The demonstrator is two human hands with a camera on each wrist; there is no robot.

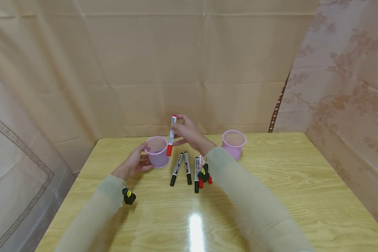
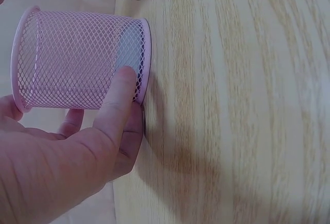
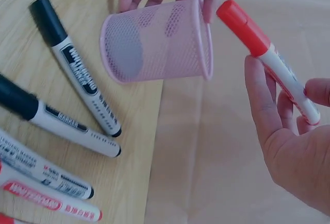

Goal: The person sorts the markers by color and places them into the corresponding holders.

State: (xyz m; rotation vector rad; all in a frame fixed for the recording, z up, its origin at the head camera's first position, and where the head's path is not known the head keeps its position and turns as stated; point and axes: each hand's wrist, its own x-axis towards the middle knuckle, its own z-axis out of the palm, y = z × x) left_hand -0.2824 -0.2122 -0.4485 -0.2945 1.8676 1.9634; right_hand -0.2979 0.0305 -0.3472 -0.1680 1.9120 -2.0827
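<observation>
In the head view, the grip of the right hand (image 1: 190, 134) pinches the red marker (image 1: 171, 138) between thumb and fingers, its long axis running nearly from 12 to 6 o'clock, cap toward 6. The capped end sits at 3 o'clock just beside the pink mesh cup (image 1: 159, 160), not touching; the left hand (image 1: 133, 162) holds that cup from 8 o'clock. Black-capped markers (image 1: 176, 169) lie at 4 o'clock; the far edge of the tabletop (image 1: 271, 182) passes near at 12.
</observation>
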